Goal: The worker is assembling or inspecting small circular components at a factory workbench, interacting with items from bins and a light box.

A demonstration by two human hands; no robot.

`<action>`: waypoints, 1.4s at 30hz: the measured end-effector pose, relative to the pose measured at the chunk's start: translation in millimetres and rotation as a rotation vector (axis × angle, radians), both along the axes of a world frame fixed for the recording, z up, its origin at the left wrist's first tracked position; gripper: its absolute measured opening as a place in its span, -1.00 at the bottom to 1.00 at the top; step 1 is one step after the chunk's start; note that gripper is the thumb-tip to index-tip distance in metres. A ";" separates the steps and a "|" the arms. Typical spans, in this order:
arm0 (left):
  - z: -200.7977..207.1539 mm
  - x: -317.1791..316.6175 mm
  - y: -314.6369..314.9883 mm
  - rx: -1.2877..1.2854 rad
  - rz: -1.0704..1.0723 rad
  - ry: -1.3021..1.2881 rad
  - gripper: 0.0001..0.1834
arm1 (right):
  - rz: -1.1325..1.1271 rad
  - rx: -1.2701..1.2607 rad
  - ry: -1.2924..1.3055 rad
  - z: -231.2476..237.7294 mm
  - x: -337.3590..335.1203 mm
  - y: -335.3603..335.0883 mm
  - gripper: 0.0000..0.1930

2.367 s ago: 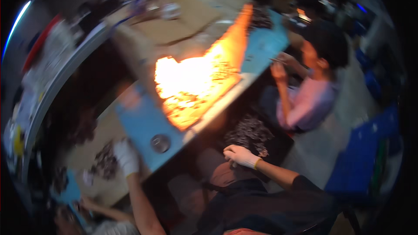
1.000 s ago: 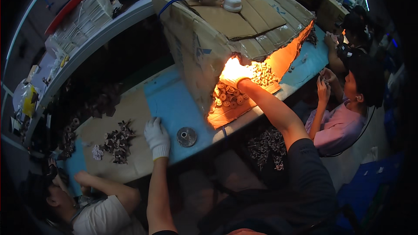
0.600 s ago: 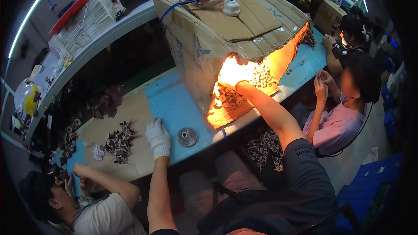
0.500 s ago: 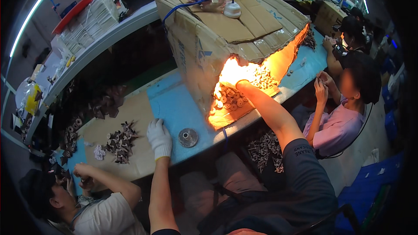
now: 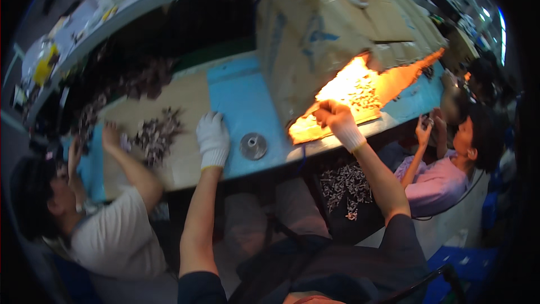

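Note:
My left hand [image 5: 213, 138], in a white knit glove, rests flat with fingers spread on the blue table top [image 5: 242, 101], just left of a round metal disc [image 5: 253, 146]. My right hand [image 5: 336, 122], also gloved, reaches under the large cardboard box [image 5: 315, 39] into the brightly lit opening, its fingers curled at a heap of small metal parts [image 5: 360, 91]. Glare hides whether it grips any part.
A person in a white shirt [image 5: 121, 231] sits at my left, hands on a pile of small dark parts [image 5: 160, 132] on a cardboard sheet. A person in a pink shirt [image 5: 436, 183] sits at my right. More small parts lie in a dark tray [image 5: 343, 188] below the table edge.
My right hand has drawn back from deep inside the lit opening toward the table's front edge. My left hand stays beside the disc. The view has shifted right.

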State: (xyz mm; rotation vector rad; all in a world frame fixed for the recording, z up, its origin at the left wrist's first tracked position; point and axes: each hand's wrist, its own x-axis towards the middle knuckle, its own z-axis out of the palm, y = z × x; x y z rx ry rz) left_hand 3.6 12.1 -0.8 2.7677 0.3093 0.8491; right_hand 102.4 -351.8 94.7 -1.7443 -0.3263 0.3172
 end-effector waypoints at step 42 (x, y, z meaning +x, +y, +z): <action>4.7 0.2 -0.5 -0.008 0.007 -0.020 -0.72 | 0.033 -0.094 -0.902 -20.8 -132.5 45.4 -0.62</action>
